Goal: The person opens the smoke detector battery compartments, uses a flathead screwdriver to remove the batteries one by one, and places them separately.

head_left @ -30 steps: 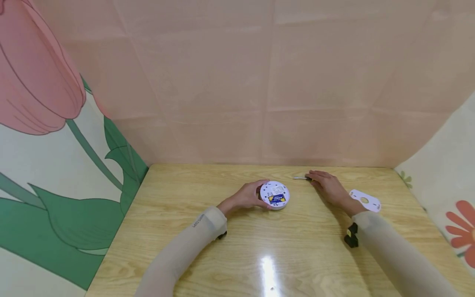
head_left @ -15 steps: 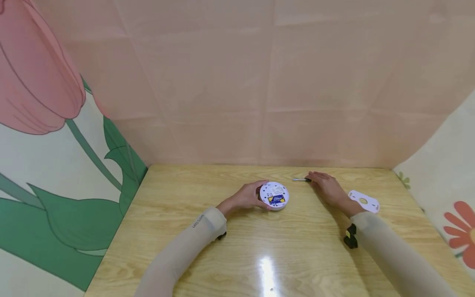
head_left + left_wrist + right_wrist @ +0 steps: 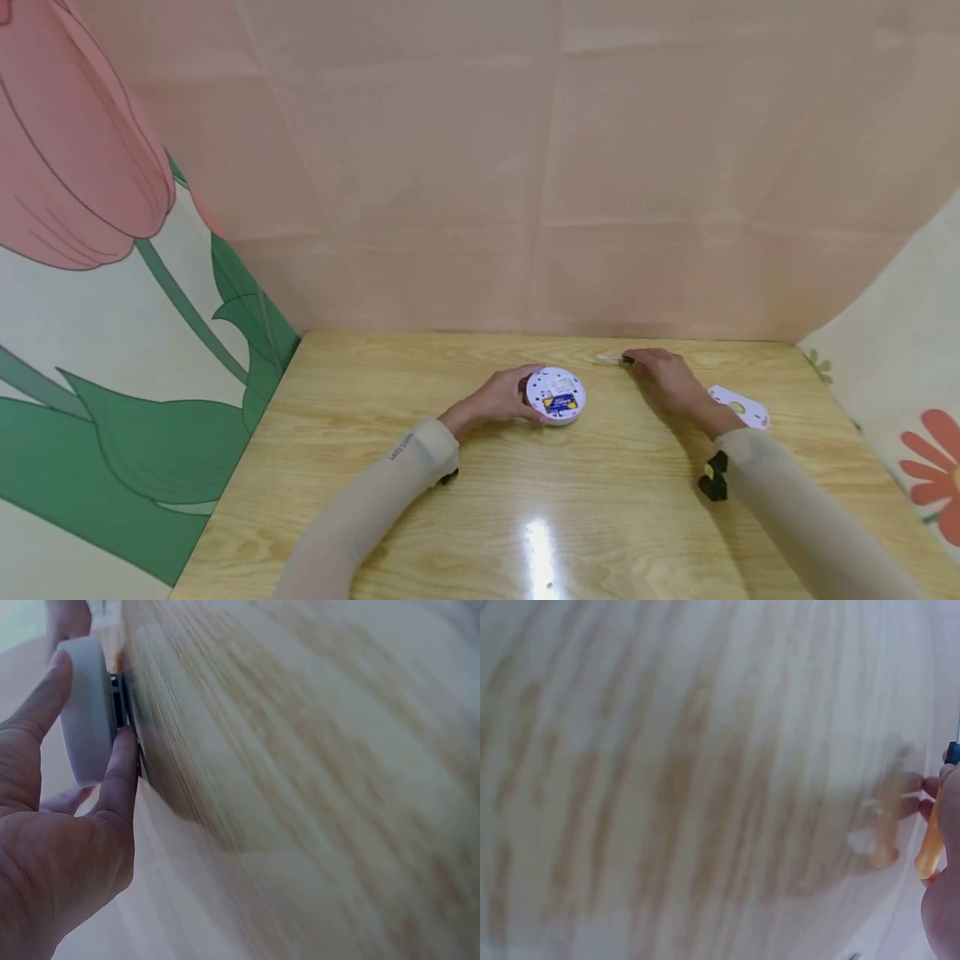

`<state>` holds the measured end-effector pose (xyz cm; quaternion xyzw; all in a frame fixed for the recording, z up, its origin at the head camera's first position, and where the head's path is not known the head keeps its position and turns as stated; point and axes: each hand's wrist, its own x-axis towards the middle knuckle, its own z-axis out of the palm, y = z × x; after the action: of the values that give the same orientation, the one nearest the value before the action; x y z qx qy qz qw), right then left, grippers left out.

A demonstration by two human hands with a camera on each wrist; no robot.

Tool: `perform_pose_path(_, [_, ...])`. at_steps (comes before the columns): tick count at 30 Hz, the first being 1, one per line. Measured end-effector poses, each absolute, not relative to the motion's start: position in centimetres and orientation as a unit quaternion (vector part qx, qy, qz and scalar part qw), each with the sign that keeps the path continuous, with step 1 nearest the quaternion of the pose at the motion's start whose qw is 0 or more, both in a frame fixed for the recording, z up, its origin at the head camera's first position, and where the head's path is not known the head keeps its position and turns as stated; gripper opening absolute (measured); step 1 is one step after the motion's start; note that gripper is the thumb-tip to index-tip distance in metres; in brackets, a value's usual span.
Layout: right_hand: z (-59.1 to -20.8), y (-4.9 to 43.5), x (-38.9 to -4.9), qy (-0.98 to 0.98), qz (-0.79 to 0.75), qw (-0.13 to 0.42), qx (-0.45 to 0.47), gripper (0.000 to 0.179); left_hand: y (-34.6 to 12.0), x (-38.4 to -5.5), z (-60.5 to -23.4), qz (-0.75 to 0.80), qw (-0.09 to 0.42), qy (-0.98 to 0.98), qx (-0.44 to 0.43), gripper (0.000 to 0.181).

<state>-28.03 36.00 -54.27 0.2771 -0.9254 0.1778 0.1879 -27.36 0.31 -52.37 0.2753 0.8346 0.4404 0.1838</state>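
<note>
A round white smoke alarm is gripped at its left edge by my left hand; a blue-and-yellow label and small holes show on its upper face. In the left wrist view, the fingers and thumb span the alarm's white rim, with a dark slotted part beneath it close over the table. Farther right, my right hand holds a screwdriver by its handle, the thin shaft pointing left. The right wrist view shows the orange handle at the right edge, with fingertips against it and much of that hand out of frame.
A white mounting plate with a round central hole lies on the wooden table, partly behind the right wrist. Behind the table's far edge hangs a pink backdrop. Printed flower panels stand at both sides.
The fingers of my right hand have drawn up a little around the screwdriver handle, and its shaft has shifted slightly. The left hand and the smoke alarm stay in place.
</note>
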Motion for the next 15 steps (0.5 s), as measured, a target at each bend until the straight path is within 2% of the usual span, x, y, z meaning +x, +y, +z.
perform_pose_path(8, [-54.3, 36.9, -28.1, -0.932, 0.179, 0.168, 0.266, 0.032, 0.4, -27.5, -52.3, 0.428, 0.176, 0.841, 0.280, 0.104])
perform_pose_path(15, [-54.1, 37.2, -27.8, -0.928, 0.168, 0.183, 0.279, 0.027, 0.4, -27.5, -52.6, 0.431, 0.177, 0.838, 0.283, 0.104])
